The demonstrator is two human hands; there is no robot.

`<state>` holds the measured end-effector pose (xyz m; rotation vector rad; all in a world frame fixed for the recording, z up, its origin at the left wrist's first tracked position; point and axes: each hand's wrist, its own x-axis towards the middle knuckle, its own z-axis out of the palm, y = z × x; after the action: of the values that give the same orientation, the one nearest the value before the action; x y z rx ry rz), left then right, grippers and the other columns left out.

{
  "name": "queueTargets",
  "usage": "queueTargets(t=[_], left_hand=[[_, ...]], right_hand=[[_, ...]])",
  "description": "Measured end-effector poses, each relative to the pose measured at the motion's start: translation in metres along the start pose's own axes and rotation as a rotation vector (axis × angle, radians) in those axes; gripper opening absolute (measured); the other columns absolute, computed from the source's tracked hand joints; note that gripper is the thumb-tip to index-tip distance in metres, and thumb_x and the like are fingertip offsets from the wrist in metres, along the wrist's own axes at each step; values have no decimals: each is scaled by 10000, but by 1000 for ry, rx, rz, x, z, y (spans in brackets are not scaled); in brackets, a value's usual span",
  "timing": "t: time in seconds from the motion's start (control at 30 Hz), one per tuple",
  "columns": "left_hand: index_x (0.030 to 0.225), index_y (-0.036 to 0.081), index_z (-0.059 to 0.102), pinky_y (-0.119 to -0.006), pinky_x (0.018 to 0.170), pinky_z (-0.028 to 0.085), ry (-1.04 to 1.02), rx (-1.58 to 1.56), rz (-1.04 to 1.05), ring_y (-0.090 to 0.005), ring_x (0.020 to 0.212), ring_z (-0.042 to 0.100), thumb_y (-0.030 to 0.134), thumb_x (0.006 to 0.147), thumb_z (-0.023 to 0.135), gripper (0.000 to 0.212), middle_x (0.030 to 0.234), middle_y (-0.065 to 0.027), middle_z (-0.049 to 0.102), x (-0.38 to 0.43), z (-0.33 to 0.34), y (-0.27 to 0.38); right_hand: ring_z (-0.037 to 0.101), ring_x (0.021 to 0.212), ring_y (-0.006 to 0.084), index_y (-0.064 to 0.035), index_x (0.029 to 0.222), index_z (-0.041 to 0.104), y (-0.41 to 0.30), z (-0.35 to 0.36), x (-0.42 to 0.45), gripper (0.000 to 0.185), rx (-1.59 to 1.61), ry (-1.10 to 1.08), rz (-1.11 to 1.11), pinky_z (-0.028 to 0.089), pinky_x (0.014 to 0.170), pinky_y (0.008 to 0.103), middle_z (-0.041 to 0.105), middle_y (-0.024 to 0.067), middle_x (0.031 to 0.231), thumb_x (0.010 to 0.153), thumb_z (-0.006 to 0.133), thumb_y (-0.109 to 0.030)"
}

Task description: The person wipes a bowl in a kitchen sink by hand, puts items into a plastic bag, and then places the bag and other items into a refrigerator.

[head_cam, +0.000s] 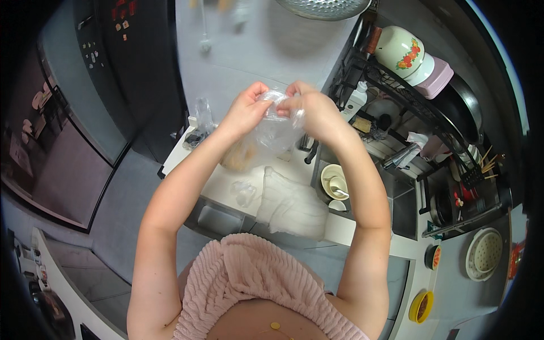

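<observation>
My left hand (251, 106) and my right hand (309, 108) pinch the gathered top of a clear plastic bag (278, 131) between them, above the white counter (221, 178). The bag hangs down from my fingers. Behind and below it, at its left, something yellowish in clear plastic (240, 155) shows, blurred; I cannot tell what it is or whether it is inside the bag. A small crumpled piece of clear plastic (244, 192) lies on the counter nearer to me. Beside it a white cloth (291, 204) is spread over the counter's front edge.
Right of the cloth, a sink (401, 208) holds cream bowls (331, 172) with a spoon. A black dish rack (408, 93) stands over it, with a white bottle (356, 100) near its left end. A perforated metal bowl (329, 6) hangs above. An open drawer (219, 219) lies under the counter.
</observation>
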<state>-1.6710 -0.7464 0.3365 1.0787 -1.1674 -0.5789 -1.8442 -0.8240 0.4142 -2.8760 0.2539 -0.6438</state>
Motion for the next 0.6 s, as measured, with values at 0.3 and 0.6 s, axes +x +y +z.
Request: queueTargets(t=[0.3,0.6], left_hand=[[905,25,588,-286,697,435,85,314,239,-145,790,555,110,878,560,93,835,-81,600,-19,78,-7],[989,51,553,-263,796,436,-280,-373,-363,-103,864,551,92,922,485,103,901,-12,596,-50,125,-68]], right_hand=[[647,593,217,-71,883,599,15,10,-71,109,-533,227,44,515,470,321,576,98,882,785,576,-115],[588,785,182,-14,952,638,57,20,-139,243,700,155,350,484,771,322,613,86,855,946,544,-239]])
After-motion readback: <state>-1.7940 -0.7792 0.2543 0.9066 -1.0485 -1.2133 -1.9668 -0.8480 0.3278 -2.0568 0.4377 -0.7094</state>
